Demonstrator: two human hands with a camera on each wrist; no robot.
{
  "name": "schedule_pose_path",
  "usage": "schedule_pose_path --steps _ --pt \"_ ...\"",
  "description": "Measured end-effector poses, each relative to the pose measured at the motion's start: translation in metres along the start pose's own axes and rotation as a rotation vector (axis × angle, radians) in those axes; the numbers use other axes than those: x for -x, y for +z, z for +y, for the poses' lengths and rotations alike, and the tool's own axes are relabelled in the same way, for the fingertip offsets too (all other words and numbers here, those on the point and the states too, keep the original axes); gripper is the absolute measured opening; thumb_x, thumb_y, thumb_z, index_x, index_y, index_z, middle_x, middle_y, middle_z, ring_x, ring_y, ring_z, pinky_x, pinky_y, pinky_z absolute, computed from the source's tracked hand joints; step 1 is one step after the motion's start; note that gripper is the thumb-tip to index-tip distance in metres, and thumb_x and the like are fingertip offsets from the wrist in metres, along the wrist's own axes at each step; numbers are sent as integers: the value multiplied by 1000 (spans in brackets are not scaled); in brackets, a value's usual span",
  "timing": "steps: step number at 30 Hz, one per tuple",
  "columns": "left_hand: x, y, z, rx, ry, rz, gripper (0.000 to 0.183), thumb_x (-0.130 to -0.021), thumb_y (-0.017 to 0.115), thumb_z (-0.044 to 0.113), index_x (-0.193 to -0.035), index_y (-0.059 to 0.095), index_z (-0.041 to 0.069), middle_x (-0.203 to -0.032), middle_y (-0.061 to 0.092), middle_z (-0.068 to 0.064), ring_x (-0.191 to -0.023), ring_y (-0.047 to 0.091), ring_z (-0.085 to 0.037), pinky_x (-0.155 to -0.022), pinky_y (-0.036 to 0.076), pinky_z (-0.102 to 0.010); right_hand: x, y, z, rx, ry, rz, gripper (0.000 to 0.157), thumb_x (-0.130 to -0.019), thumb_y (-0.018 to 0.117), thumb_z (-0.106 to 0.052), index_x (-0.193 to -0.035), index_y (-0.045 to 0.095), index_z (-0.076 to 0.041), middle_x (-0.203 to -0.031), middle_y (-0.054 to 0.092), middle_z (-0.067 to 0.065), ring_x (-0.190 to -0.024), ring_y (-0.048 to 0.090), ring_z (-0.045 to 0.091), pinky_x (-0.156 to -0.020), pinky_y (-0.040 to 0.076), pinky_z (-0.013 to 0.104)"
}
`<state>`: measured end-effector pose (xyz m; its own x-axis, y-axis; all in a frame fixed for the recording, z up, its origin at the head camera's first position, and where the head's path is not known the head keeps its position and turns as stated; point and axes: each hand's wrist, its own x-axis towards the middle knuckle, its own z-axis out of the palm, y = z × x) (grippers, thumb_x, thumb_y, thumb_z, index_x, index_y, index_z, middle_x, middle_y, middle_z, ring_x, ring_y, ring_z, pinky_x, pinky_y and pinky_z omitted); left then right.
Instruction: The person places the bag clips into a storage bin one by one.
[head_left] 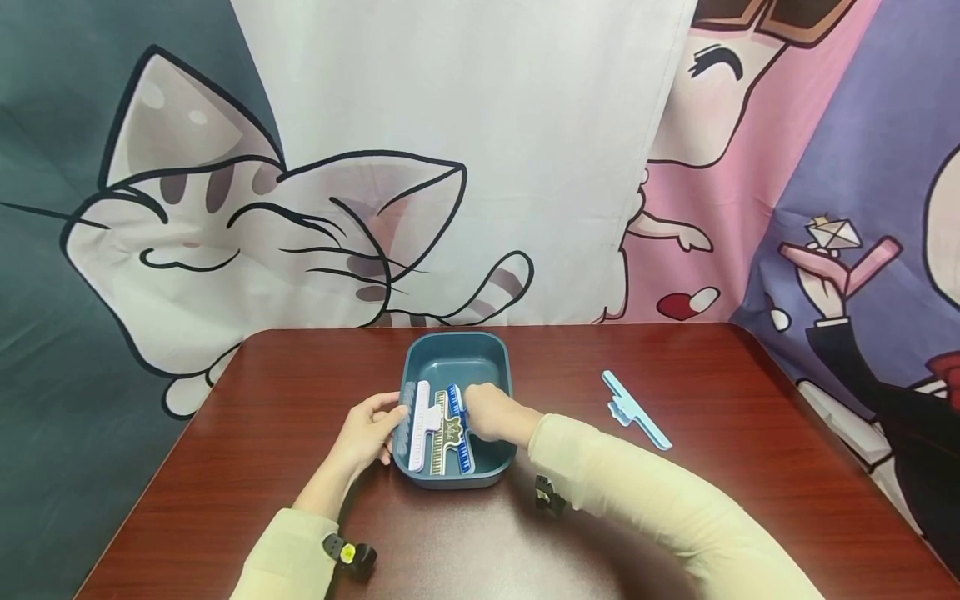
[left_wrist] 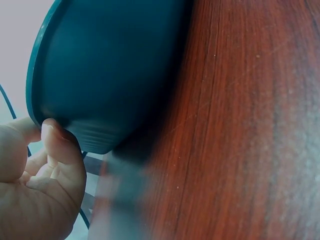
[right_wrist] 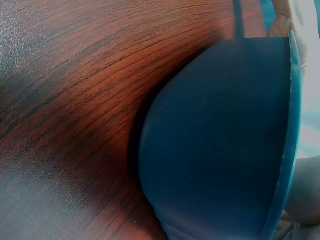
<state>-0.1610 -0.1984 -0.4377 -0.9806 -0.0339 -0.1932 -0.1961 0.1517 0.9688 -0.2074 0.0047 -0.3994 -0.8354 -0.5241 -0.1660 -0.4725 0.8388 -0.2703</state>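
Observation:
A dark teal plastic bin (head_left: 453, 481) stands on the table, holding several long sheet-music clips side by side. From the left they are a translucent clip (head_left: 405, 421), a pale pink-white clip (head_left: 418, 433), a gold-and-black keyboard-patterned clip (head_left: 439, 446) and a blue keyboard-patterned clip (head_left: 464, 450). My left hand (head_left: 367, 431) grips the bin's left rim, thumb over the edge and fingers against the outer wall. Inside the bin, my right hand (head_left: 489, 412) has curled fingers at the blue clip's handle and appears to pinch it; the fingertips are hidden. In the right wrist view the bin wall (right_wrist: 215, 135) blocks the clips.
A light blue clip (head_left: 636, 410) lies slanted on the reddish-brown table (head_left: 300, 375), right of the bin. A cartoon-printed cloth (head_left: 525, 125) hangs behind the table's far edge. The right forearm crosses the front right of the table.

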Motion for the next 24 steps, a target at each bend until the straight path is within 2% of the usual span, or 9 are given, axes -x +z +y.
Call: schedule_pose_path --steps 9,14,19,21,24 --pt "-1 1 0 -2 -4 1 44 -93 59 13 -133 47 -2 -57 49 0 -40 44 -10 -33 40 -21 2 -1 -4 88 -30 -64 5 -86 57 -4 -88 62 -3 -74 61 7 -63 54 14 -57 50 25" --pt "0 1 0 -10 -2 -1 46 -93 59 13 -133 46 -3 -59 51 -1 -41 44 -10 -34 40 -21 3 -2 -3 78 -27 -65 8 -88 58 -6 -94 62 -3 -75 60 5 -62 54 12 -54 48 23" --pt "-1 1 0 -21 -1 2 44 -93 59 12 -132 47 -2 -60 51 -2 -41 44 -9 -34 40 -20 3 -5 -1 42 -34 -56 12 -90 61 -16 -95 61 -5 -73 57 3 -62 54 11 -52 47 21" --pt "-1 1 0 -24 -1 5 43 -93 58 12 -132 47 -2 -59 51 -2 -41 44 -9 -35 40 -20 4 -5 -1 40 -54 -44 19 -89 62 -20 -99 62 -4 -80 61 4 -67 56 12 -57 49 23" --pt "-1 1 -1 -21 -4 9 42 -93 58 12 -131 48 -2 -58 51 -1 -41 44 -9 -35 40 -20 6 -6 0 59 -93 -11 31 -88 62 -24 -111 63 -2 -98 66 9 -83 60 14 -70 53 28"
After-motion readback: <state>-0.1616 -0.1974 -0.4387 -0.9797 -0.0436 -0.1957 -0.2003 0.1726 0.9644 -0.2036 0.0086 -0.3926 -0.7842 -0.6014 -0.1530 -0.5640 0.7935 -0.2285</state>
